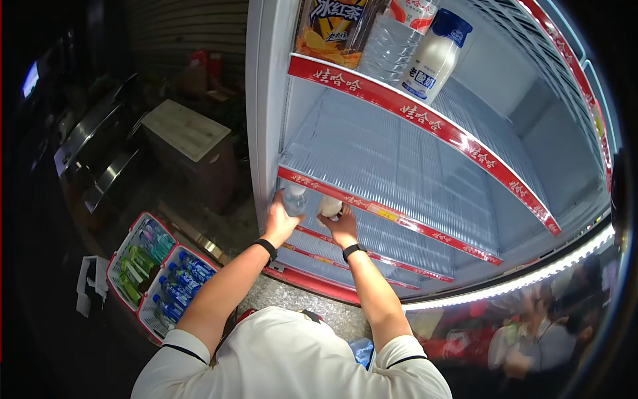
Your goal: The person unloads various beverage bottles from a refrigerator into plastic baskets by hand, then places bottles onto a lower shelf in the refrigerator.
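My left hand (280, 219) is wrapped round a clear plastic bottle (296, 201), held upright at the left end of a lower fridge shelf. Just to its right, my right hand (341, 225) grips a small white bottle (329, 205), its fingers closed round the side. Both hands are below the red-edged shelf strip (352, 199), which partly covers the bottle tops. Each wrist wears a black band. Whether the bottles rest on the shelf beneath, I cannot tell.
Inside the fridge, the upper shelf (399, 103) holds an iced tea pack (330, 30), a water bottle (392, 50) and a white yogurt bottle (435, 58). On the floor at left, a divided basket (141, 307) carries several drink bottles. A box-like stand (186, 130) is behind it.
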The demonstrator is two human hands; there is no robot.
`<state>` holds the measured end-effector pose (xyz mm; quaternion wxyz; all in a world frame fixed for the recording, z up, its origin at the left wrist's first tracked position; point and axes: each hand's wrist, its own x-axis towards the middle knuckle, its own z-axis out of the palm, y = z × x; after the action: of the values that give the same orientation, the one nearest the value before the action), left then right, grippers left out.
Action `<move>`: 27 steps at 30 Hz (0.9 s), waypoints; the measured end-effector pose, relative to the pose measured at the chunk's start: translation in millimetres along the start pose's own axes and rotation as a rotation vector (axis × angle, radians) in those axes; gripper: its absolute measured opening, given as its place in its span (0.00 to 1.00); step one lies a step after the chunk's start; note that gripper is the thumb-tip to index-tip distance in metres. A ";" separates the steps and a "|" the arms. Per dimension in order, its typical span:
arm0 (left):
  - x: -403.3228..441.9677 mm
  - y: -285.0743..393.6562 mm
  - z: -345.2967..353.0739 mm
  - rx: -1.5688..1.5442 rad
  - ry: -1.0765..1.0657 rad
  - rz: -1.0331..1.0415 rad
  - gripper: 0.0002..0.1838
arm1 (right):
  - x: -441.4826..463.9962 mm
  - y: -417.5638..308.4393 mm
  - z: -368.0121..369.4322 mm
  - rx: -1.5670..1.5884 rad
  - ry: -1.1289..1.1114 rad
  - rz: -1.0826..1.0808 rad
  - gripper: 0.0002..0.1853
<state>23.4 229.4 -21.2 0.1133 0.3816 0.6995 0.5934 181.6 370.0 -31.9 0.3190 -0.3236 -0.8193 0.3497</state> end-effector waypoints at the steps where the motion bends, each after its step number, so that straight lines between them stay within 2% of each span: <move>1: 3.7 -2.7 7.0 0.010 0.025 -0.004 0.44 | 4.8 11.0 8.8 0.002 -0.009 -0.004 0.35; 3: 10.3 -7.5 20.0 0.021 0.066 -0.011 0.45 | 17.3 34.5 27.3 -0.399 0.134 -0.273 0.37; 4: 11.8 -9.6 25.4 0.040 0.103 -0.002 0.45 | 27.4 42.0 36.3 -0.411 0.233 -0.404 0.34; 5: 12.7 -12.6 28.9 0.060 0.140 0.006 0.45 | 34.7 51.3 40.2 -0.406 0.222 -0.413 0.34; 7: 14.1 -17.6 35.7 0.055 0.121 -0.082 0.47 | 50.6 36.5 35.7 -0.159 -0.154 -0.243 0.24; 8: 14.3 -19.4 42.8 0.139 0.205 -0.045 0.48 | 55.9 26.1 35.9 -0.137 -0.169 -0.187 0.20; 9: 12.6 -24.0 48.5 0.226 0.289 -0.014 0.49 | 62.6 25.5 39.0 -0.135 -0.194 -0.195 0.20; 10: 12.4 -26.9 49.6 0.231 0.237 -0.056 0.52 | 66.9 27.0 40.0 -0.116 -0.228 -0.211 0.20; 13: 11.7 -28.2 55.4 0.296 0.307 0.010 0.48 | 84.4 41.8 46.0 -0.037 -0.386 -0.246 0.22; 14: 9.7 -28.0 53.7 0.296 0.333 -0.010 0.48 | 90.9 57.0 52.5 -0.001 -0.388 -0.268 0.24; 15: 6.9 -22.1 49.1 0.265 0.266 -0.087 0.47 | 97.1 70.4 56.2 0.037 -0.386 -0.287 0.26; 16: 2.7 -23.4 47.8 0.232 0.195 -0.164 0.46 | 102.6 72.6 54.8 -0.054 -0.428 -0.237 0.30; 17: -2.4 -25.7 47.0 0.232 0.210 -0.182 0.46 | 104.7 74.4 57.7 -0.054 -0.452 -0.241 0.30; 19: -1.1 -31.4 43.7 0.274 0.218 -0.089 0.44 | 114.5 65.1 63.7 -0.132 -0.477 -0.179 0.34; 21: -1.5 -28.3 47.7 0.316 0.264 -0.087 0.43 | 125.5 55.2 67.9 -0.223 -0.523 -0.145 0.39; 27: 0.8 -24.7 58.9 0.286 0.339 -0.235 0.45 | 133.3 20.2 70.1 -0.576 -0.550 -0.258 0.36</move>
<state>49.0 273.6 -59.5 0.0077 0.2049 0.8249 0.5268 57.1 455.9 -46.8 0.0261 -0.1889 -0.9721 0.1370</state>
